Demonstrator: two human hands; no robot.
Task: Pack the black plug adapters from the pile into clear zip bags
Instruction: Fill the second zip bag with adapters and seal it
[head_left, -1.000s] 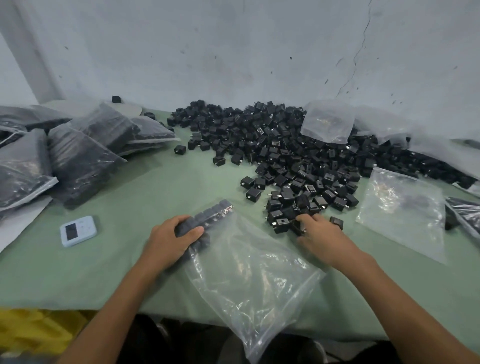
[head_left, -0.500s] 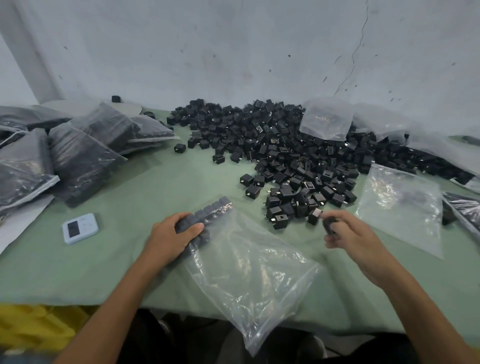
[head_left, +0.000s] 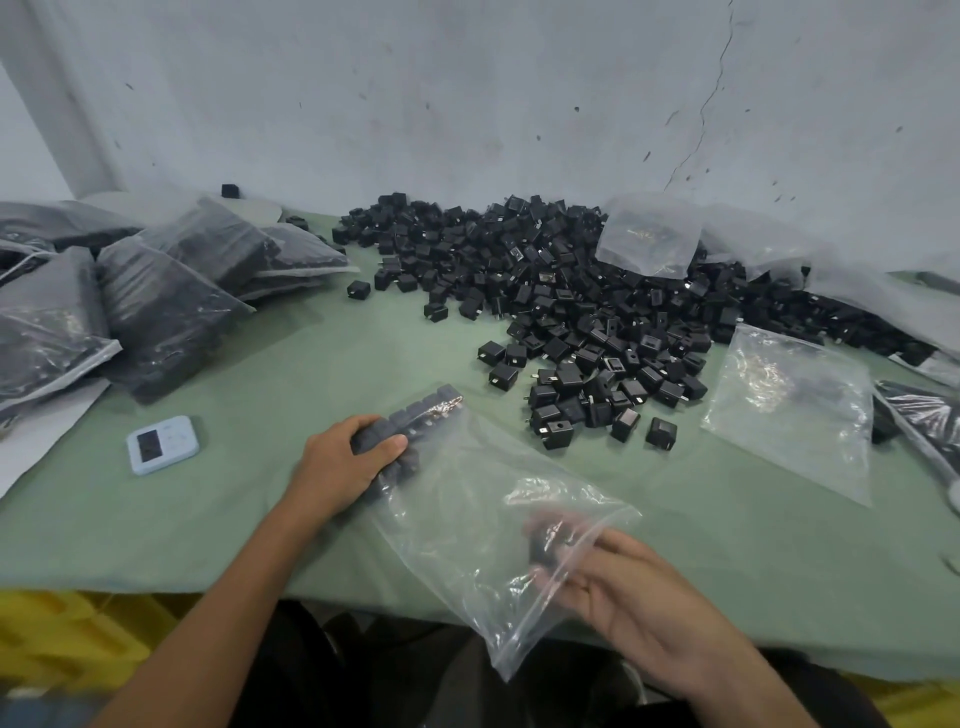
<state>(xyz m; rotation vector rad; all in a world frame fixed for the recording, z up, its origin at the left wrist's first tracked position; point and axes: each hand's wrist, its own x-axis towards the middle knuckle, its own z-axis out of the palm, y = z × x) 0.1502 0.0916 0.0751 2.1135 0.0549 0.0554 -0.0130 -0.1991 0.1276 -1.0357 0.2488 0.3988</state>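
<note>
The table (head_left: 249, 364) is carrying the adapter pile (head_left: 571, 301) beyond the fingers. The clear zip bag (head_left: 467, 525) is lying between them: the left hand (head_left: 337, 470) is gripping its packed row of adapters (head_left: 421, 413), and the right hand (head_left: 641, 597), blurred behind plastic, is pinching one adapter (head_left: 544, 545).

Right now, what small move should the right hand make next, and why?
Probably the right hand should slide deeper into the bag and set its adapters beside the row the left hand grips: it sits at the bag's mouth, holding them.
</note>
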